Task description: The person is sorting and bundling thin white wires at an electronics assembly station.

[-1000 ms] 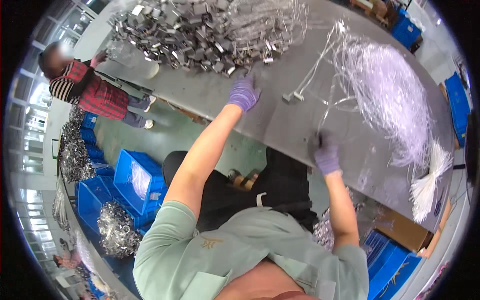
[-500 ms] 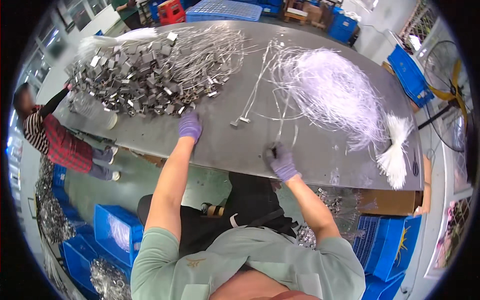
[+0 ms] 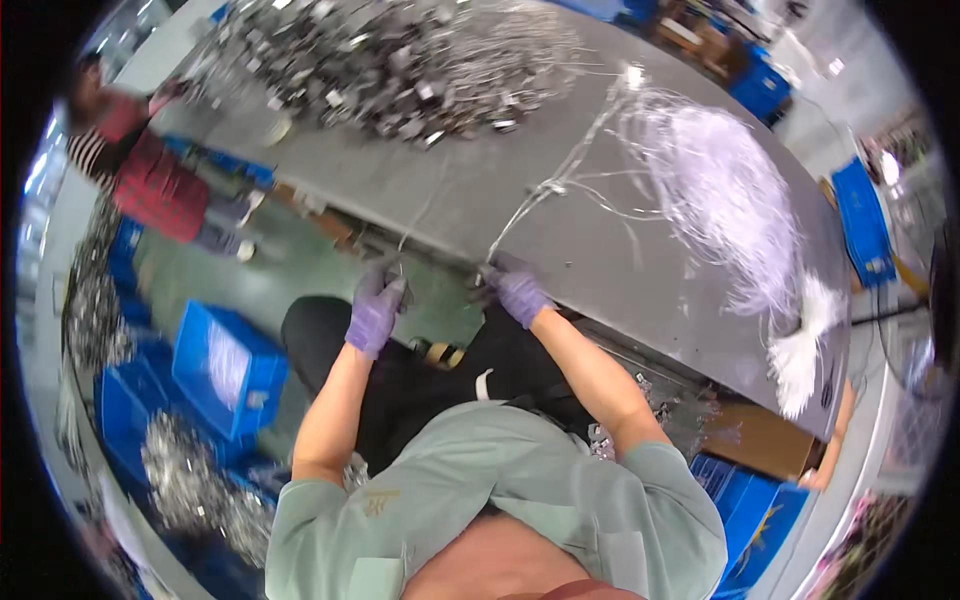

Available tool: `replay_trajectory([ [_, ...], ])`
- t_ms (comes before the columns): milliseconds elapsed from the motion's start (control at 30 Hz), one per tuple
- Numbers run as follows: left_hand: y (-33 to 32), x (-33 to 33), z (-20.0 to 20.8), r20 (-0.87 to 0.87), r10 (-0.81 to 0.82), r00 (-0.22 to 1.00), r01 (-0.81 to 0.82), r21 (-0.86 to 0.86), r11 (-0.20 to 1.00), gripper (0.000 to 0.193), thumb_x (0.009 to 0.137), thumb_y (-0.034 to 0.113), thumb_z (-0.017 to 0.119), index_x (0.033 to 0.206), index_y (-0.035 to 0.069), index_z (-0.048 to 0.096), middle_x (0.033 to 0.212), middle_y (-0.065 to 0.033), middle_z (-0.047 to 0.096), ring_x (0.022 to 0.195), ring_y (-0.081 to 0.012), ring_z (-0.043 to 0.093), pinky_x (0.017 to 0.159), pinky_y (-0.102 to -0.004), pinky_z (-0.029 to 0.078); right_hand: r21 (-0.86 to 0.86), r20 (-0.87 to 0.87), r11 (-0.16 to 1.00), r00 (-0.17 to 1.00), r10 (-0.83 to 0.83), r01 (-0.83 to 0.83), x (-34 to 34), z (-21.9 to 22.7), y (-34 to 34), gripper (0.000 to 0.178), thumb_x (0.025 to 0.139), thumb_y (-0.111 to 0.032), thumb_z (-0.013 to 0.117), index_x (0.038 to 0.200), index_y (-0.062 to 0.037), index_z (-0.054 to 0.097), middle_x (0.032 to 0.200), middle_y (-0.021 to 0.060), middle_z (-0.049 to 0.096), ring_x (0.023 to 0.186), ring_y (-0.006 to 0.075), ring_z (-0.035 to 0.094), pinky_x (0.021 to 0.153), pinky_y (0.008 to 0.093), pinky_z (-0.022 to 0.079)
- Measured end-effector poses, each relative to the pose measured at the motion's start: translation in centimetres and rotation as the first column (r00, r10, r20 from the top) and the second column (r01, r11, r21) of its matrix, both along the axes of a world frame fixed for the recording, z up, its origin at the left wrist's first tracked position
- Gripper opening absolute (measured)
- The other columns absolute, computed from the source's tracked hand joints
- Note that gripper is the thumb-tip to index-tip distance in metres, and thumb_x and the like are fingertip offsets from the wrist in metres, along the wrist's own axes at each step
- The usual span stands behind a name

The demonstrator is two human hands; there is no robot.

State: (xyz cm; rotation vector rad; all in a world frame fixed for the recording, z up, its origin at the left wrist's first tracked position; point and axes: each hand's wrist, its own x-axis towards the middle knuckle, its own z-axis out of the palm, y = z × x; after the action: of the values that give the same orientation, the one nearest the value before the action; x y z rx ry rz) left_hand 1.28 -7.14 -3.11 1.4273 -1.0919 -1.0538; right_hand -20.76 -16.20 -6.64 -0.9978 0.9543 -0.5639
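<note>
Head view: thin clear cables [image 3: 525, 208] run up and away from the right hand [image 3: 518, 290], its fingertips pinched on their near end by the smooth dark tabletop [image 3: 640, 285] edge. Left hand [image 3: 375, 308]: fingers narrow, just below a thin pale strand [image 3: 424, 210]; blurred, can't tell if gripped. Probably best: light even tension, no snagging. Beyond right fingers, glossy stringy lilac-white cable heap [image 3: 735, 205]; beyond left fingers, boxy grey metallic-looking connectors [image 3: 360, 75].

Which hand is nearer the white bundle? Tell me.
Right. The right hand is left of the white bundle, by the table's near edge; the left hand is farther left.
</note>
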Motion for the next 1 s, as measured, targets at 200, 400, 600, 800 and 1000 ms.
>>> replay_trajectory([
  [200,15.3,1.0,3.6,-0.24,0.192,0.952,-0.163,0.136,0.977,0.049,0.083,0.023,0.06,0.12,-0.006,0.046,0.059,-0.0016,0.046,0.051,-0.0105,0.044,0.048,-0.0248,0.037,0.189,0.294,0.981,0.951,-0.093,0.037,11.1,-7.0,-2.0,0.021,0.092,-0.017,0.048,0.103,0.0002,0.054,0.089,0.0133,0.062,0.073,0.026,0.065,0.059,0.0377,0.053],
  [400,23.5,2.4,3.5,-0.079,0.326,0.942,-0.294,0.274,0.916,0.046,0.081,0.025,0.063,0.117,-0.002,0.052,0.073,-0.0047,0.058,0.056,-0.0081,0.049,0.049,-0.0213,0.038,-0.789,-0.398,0.576,0.892,-0.212,-0.215,10.5,-7.8,-8.4,0.02,0.091,-0.02,0.05,0.101,-0.004,0.055,0.085,0.0088,0.064,0.071,0.0219,0.064,0.056,0.0366,0.049],
  [600,24.2,3.6,2.8,-0.113,0.441,0.891,-0.401,0.264,0.877,0.045,0.082,0.017,0.061,0.121,-0.002,0.048,0.106,-0.0091,0.062,0.058,-0.0078,0.05,0.051,-0.0199,0.039,0.001,0.459,0.882,0.784,-0.418,0.471,6.3,2.5,-10.9,0.018,0.091,-0.014,0.05,0.106,-0.0053,0.049,0.086,0.0151,0.063,0.074,0.0291,0.065,0.053,0.0362,0.053],
  [800,23.1,4.7,2.2,-0.137,0.434,0.891,-0.413,0.155,0.897,0.053,0.082,0.018,0.062,0.127,-0.003,0.043,0.117,-0.0141,0.058,0.076,-0.0098,0.056,0.063,-0.02,0.044,-0.062,0.491,0.816,0.729,-0.477,0.575,3.3,6.6,-11.3,0.024,0.092,-0.016,0.048,0.111,-0.0011,0.044,0.088,0.0183,0.062,0.078,0.0335,0.066,0.053,0.035,0.055],
  [1000,23.1,5.7,2.6,-0.181,0.453,0.873,-0.423,0.184,0.887,0.054,0.081,0.017,0.064,0.126,-0.004,0.043,0.12,-0.016,0.056,0.102,-0.0166,0.054,0.083,-0.024,0.042,-0.112,0.509,0.806,0.73,-0.456,0.582,2.4,6.4,-11.9,0.025,0.093,-0.017,0.047,0.111,0.0001,0.042,0.09,0.0195,0.062,0.075,0.033,0.066,0.053,0.0321,0.055],
])
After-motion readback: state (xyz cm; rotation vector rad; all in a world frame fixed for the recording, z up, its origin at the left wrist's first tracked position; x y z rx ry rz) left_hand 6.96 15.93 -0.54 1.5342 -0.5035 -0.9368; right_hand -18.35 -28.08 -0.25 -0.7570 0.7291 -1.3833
